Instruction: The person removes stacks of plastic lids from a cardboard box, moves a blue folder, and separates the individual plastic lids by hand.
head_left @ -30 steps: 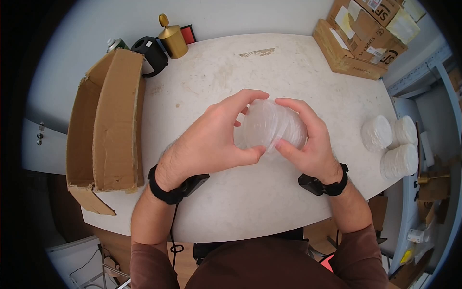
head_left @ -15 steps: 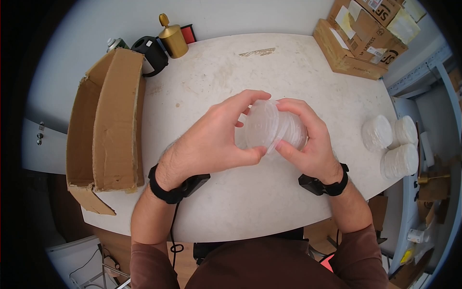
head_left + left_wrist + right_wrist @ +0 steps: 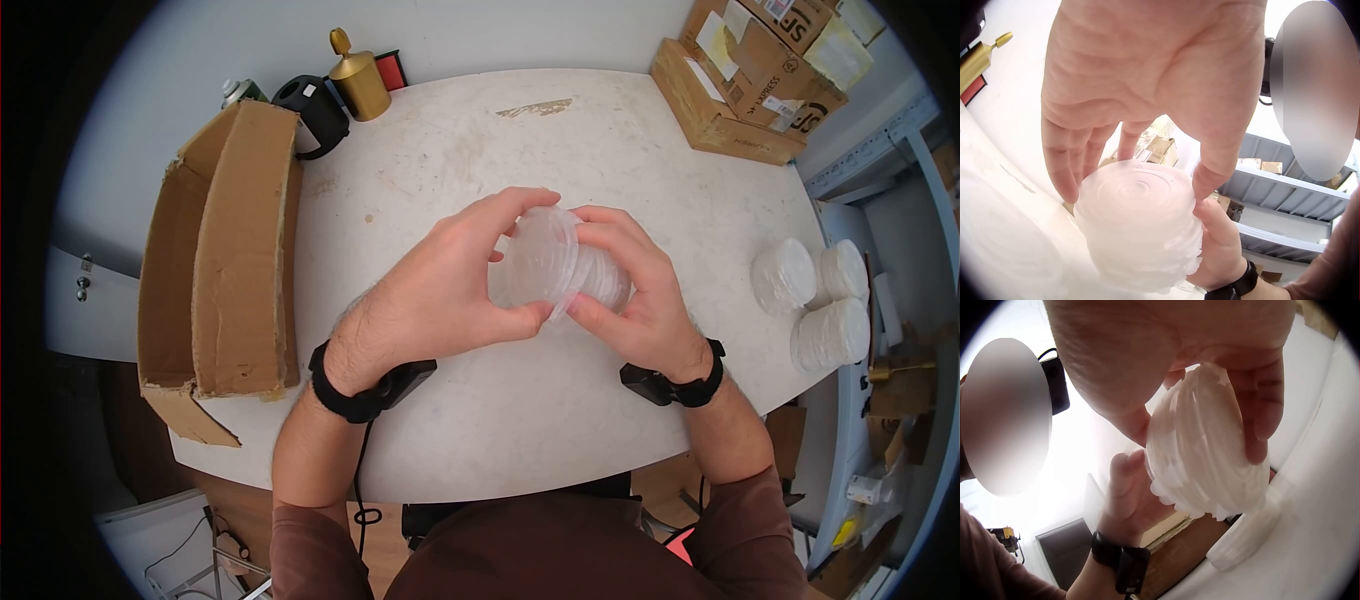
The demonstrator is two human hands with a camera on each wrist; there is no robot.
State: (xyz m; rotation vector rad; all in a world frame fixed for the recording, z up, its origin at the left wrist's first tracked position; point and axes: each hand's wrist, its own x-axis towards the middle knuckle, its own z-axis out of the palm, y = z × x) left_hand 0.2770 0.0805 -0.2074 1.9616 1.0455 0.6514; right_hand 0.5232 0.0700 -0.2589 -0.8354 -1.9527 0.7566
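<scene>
A stack of translucent plastic lids [image 3: 542, 255] is held above the middle of the table, tilted on its side. My left hand [image 3: 455, 280] grips its left end, thumb below and fingers over the top edge. In the left wrist view the end lid [image 3: 1132, 190] shows raised rings. From the other side my right hand [image 3: 645, 285] grips the stack, thumb at the lower rim and fingers at the top. In the right wrist view the tabbed lid edges [image 3: 1194, 450] fan out slightly between thumb and fingers.
Three white round stacks [image 3: 783, 277] stand on the right side of the table [image 3: 480, 420]. An open cardboard box [image 3: 245, 250] lies at the left. Behind it are a black container [image 3: 312, 118] and a gold canister [image 3: 360, 85]. Cardboard cartons [image 3: 740, 90] are piled at the back right.
My right fingers have shifted left along the stack toward the front lids and spread apart. The lids have turned slightly between the hands. My left hand has hardly moved.
</scene>
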